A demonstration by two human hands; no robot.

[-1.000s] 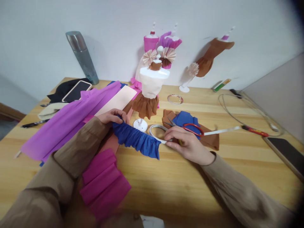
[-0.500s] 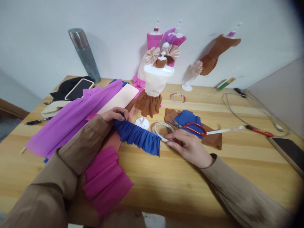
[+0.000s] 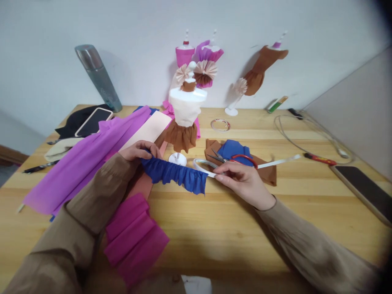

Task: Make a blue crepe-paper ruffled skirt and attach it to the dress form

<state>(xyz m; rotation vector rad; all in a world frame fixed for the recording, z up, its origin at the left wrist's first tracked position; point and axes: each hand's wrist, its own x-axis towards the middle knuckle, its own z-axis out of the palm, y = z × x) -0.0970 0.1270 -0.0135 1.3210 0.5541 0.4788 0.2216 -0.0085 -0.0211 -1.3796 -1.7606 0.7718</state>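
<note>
Craft workspace, wooden table [image 3: 196, 228], dress forms [image 3: 185, 111]

Front mannequin [image 3: 186, 109] behind ruffle [image 3: 176, 174], bottle [image 3: 99, 79] left, scissors [image 3: 221, 158] right.

A ruffled blue strip [image 3: 176, 173] is held pretty much in front of the white mannequin [image 3: 186, 107], one end gripped by the left hand [image 3: 140, 150], some thin white tape [image 3: 211, 174] at the other end pinched by the right hand [image 3: 243, 183]. Red-handled scissors [image 3: 249, 157] can be spotted right of the mannequin; a pleated magenta sheet [image 3: 136, 239] is laid front-left of it.
</note>
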